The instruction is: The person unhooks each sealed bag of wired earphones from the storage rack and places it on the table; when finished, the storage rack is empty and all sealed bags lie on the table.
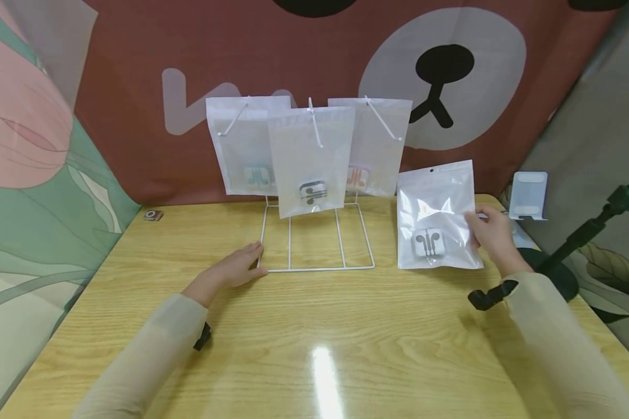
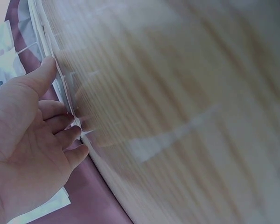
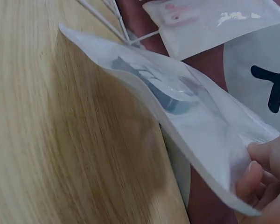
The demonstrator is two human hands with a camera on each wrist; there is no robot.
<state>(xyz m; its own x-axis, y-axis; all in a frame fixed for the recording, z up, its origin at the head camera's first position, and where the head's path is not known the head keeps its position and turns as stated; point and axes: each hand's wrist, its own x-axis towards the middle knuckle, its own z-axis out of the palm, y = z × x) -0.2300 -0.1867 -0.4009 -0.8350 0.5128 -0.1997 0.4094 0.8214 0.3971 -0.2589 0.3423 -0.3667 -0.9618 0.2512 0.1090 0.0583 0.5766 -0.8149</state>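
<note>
So, from my end I see the bag (image 1: 437, 201) held up to the right of the rack (image 1: 322, 269), apart from it and tilted a little. It is white with a clear front, and a small hole is punched near its top edge. Low inside lie grey-looking earphones (image 1: 428, 242) in a square case. I have the right hand (image 1: 494, 234) pinching the bag's right edge between thumb and fingers, and the right wrist view shows the plastic bowing away from that grip. Whether the bag's bottom edge touches the desk (image 1: 272, 343) I cannot tell.

Over on the other side, my left hand (image 1: 233, 266) holds nothing: it rests at the rack's front left corner, fingers relaxed and reaching along the wire, thumb near the front bar.

Three packs hang on the rack's white hooks. The middle pack (image 1: 311, 151), with dark earphones, sits in front and overlaps its neighbours; the left pack (image 1: 241, 154) shows turquoise ones, the right pack (image 1: 381, 148) pink.

Farther out, I get a small clip-like gadget (image 1: 154, 215) at the desk's far left corner, a pale blue holder (image 1: 527, 195) and a dark jointed post (image 1: 582, 235) past the right hand, and a brown cloth (image 1: 314, 55) printed with an animal's muzzle behind everything.
</note>
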